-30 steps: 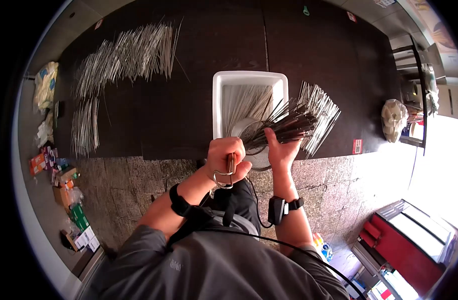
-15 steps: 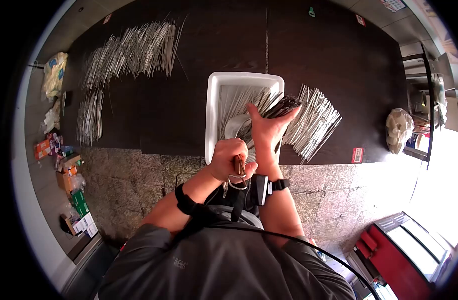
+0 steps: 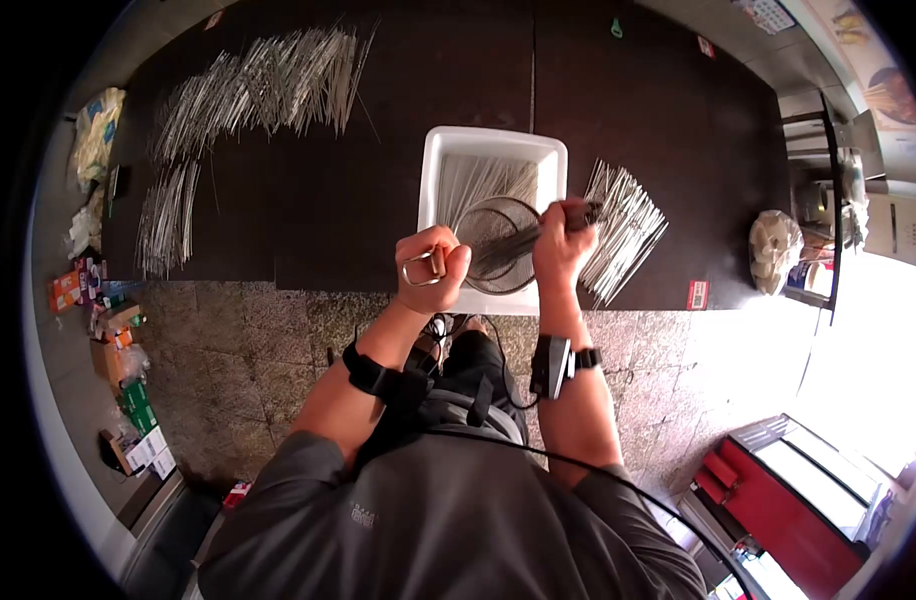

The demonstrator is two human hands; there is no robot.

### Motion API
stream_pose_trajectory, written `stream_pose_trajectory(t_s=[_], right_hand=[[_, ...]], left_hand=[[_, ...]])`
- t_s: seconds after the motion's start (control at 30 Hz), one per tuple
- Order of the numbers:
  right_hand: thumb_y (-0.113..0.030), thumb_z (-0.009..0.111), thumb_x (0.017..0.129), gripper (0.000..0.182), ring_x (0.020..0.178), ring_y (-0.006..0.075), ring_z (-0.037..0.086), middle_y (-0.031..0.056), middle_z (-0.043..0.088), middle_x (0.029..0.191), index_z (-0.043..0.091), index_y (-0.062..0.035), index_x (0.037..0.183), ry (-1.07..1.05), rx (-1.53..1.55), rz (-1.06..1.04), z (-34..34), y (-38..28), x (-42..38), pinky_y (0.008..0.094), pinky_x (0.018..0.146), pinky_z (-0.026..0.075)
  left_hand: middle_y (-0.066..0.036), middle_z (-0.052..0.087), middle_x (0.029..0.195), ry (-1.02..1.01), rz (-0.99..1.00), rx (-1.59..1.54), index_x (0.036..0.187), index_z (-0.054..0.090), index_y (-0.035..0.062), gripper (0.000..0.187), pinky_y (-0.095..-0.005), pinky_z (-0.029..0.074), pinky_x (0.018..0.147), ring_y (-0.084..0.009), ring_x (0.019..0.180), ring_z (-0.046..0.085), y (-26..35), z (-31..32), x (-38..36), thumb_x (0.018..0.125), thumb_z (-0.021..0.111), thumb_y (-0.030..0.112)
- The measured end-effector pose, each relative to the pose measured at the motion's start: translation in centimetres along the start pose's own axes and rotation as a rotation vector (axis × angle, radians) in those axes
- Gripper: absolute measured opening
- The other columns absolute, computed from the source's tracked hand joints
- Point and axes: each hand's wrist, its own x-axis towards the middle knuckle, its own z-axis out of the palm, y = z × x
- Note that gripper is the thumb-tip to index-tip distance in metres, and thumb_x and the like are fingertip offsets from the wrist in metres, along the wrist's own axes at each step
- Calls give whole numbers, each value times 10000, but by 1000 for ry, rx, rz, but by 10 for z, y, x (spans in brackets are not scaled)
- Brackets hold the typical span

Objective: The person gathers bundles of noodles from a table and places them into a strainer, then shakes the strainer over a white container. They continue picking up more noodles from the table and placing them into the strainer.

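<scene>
At the centre of the frame the left hand [image 3: 433,268] is closed around the handle of a wire mesh strainer [image 3: 498,245], its metal hanging loop sticking out past the knuckles. The strainer's bowl sits over the near end of a white plastic tray [image 3: 430,190], which stands on the dark tabletop [image 3: 378,180]. The right hand [image 3: 558,245] is clenched on a bundle of metal skewers [image 3: 528,235]; the bundle slants down and left into the strainer bowl.

The likeliest slip, as I judge it, is the bundle splaying: the skewers are thin and many, held at one end only, so a loosened fist could let some slide out past the strainer rim onto the stone floor [image 3: 278,350] below the table edge. The strainer is held out by its handle alone, so pressing the bundle into the bowl could tip it. The pointed ends also lie close to the left hand.

Against the frame half a second ago, the right hand has turned from an open palm spread over the skewers to a fist, and the strainer bowl now shows plainly. The loose piles at upper left [image 3: 258,85] and right of the tray [image 3: 623,225] lie as before.
</scene>
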Motion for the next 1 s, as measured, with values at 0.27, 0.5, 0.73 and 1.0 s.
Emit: stream_pose_trajectory(t_s=[0.27, 0.5, 0.73, 1.0], right_hand=[[-27, 611, 838, 57, 715, 115, 591, 72, 640, 808, 624, 19, 870, -28, 10, -136, -12, 2, -37, 254, 653, 475], [-136, 587, 910, 184, 592, 87, 544, 26, 590, 640, 570, -6, 781, 54, -19, -55, 5, -7, -24, 245, 566, 434], [-2, 632, 826, 158, 807, 127, 616, 53, 642, 825, 582, 6, 976, -134, 119, -108, -4, -15, -15, 258, 748, 493], [-11, 721, 762, 568, 1010, 164, 575, 104, 578, 1119, 427, 11, 1247, -132, 269, -94, -11, -7, 16, 293, 865, 479]], left_hand=[[28, 476, 558, 98, -128, -130, 630, 498, 46, 218, -214, 288, 466, -32, 490, 369, 10, -13, -7, 804, 629, 50], [7, 500, 555, 53, -75, -89, 637, 506, 46, 197, -212, 318, 467, -47, 485, 420, 23, -15, 1, 783, 638, 39], [-24, 519, 535, 25, -34, -126, 645, 488, 41, 193, -230, 341, 442, -78, 454, 456, 30, -12, 15, 775, 631, 38], [-52, 513, 531, -93, 49, -65, 615, 452, 51, 218, -244, 387, 436, -132, 439, 500, 44, -2, 25, 703, 652, 42]])
